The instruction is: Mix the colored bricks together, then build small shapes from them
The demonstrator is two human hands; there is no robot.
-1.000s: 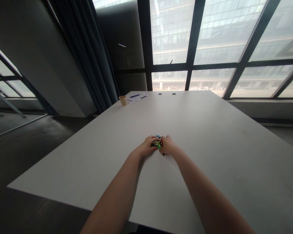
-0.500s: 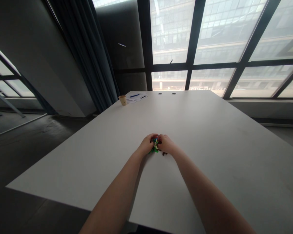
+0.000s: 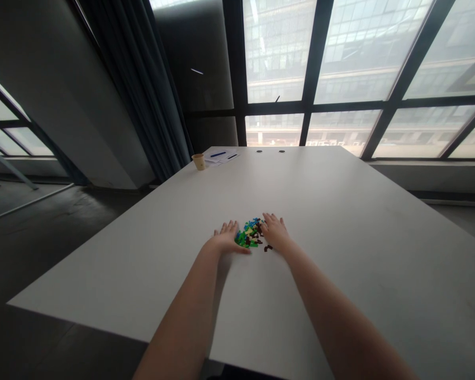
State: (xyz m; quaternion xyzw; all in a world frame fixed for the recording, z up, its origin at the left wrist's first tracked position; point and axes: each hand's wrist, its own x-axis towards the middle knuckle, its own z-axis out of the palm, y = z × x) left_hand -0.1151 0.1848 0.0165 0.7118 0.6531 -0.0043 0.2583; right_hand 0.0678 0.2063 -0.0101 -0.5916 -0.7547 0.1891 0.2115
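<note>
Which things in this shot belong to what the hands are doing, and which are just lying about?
In use: pile of small coloured pieces, between the left hand and right hand, both flat and open; stray dark piece beside it.
Lying about: paper cup and papers, at the table's far left corner.

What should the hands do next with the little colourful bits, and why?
Probably pick one piece from the pile: the left hand and right hand lie open beside it, holding nothing, and the bits lie jumbled together.
</note>
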